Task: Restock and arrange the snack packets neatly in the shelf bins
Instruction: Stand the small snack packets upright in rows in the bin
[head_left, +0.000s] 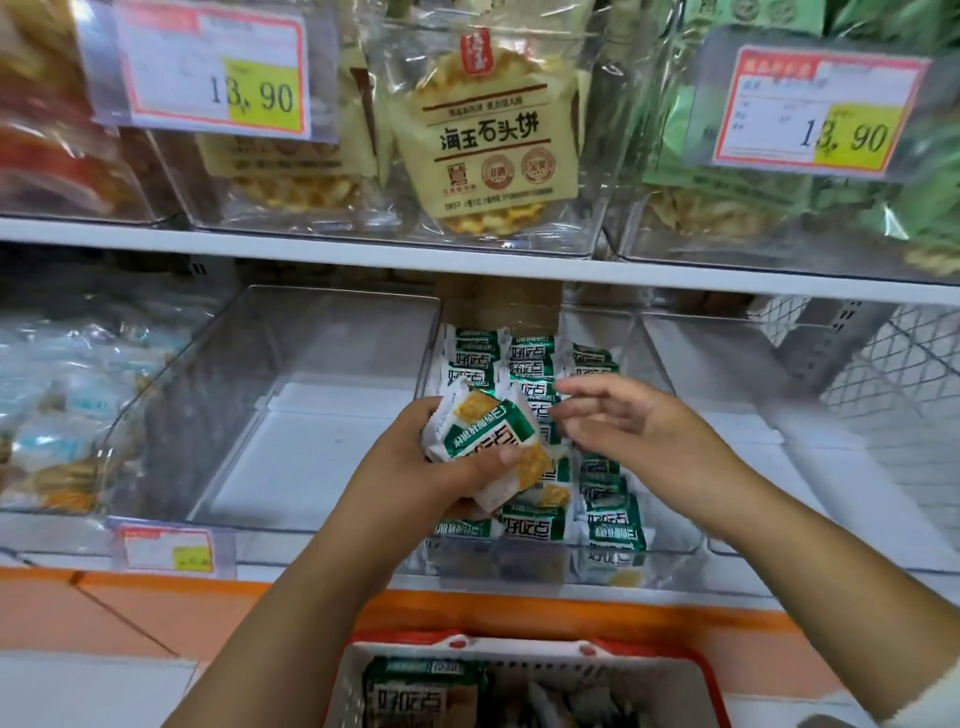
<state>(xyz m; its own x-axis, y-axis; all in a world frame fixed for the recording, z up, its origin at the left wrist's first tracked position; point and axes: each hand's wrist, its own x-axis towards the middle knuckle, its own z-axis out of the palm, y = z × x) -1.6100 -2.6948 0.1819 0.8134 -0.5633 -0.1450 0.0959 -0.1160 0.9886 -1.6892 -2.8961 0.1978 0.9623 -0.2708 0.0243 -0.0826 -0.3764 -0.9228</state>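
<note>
Checking the left grip (415, 467) first. What has it got?
— Fingers and thumb curled round a small stack (488, 436) of green-and-white snack packs, biscuit picture on top. Held tilted, just above the middle bin (670, 540) on the lower shelf (311, 569).
— Right grip (618, 421)?
— Fingers apart, loosely straight, holding nothing. It hovers over the middle bin, fingertips just beside the stack; can't tell if they touch it.
— Inside that bin?
— Binned packets (530, 364) of the same kind, overlapping in rows front to back. A brown card (498, 306) stands at the rear.
— Neighbours?
— Clear bin (322, 405) on the left, side by side with it. Further left, pale blue packs (62, 405), blurred.
— Above?
— Upper shelf (363, 254): clear bins with cream biscuit bags (493, 140), green bags (753, 197) to the right. A price tag (213, 67) on the left, a second tag (815, 104) on the right, both reading 13.90.
— Below?
— Red basket (706, 675) at the bottom edge, a large green bag (421, 696) inside.
</note>
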